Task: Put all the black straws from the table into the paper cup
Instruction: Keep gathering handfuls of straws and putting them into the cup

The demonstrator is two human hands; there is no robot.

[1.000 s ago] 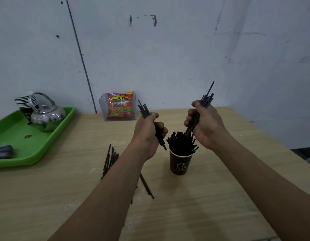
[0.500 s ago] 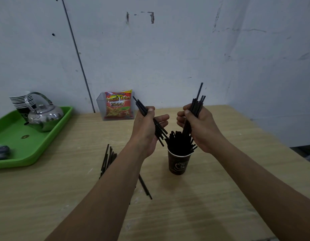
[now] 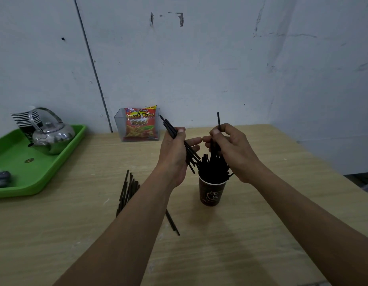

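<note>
A dark brown paper cup point(image 3: 211, 193) stands on the wooden table point(image 3: 261, 234), crammed with upright black straws point(image 3: 212, 168). My left hand point(image 3: 174, 153) is just left of the cup and grips a slanted bundle of black straws point(image 3: 168, 126), fingers partly spread. My right hand point(image 3: 230, 149) hovers over the cup's rim, pinching a few straws whose lower ends sit among those in the cup; one tip point(image 3: 218, 120) sticks up above the fingers. More loose straws point(image 3: 127, 190) lie on the table left of my left forearm, and a couple point(image 3: 172, 223) show beneath it.
A green tray point(image 3: 44, 178) at the left holds a steel kettle point(image 3: 53, 137), stacked paper cups point(image 3: 24, 118) and a dark object point(image 3: 1, 178). A clear box with a snack packet point(image 3: 139, 124) stands against the wall. The table's right edge runs close to my right arm.
My right hand has dropped lower over the cup, and its straws have slid down, so less sticks out above the fingers. My left hand has loosened its fingers around its bundle.
</note>
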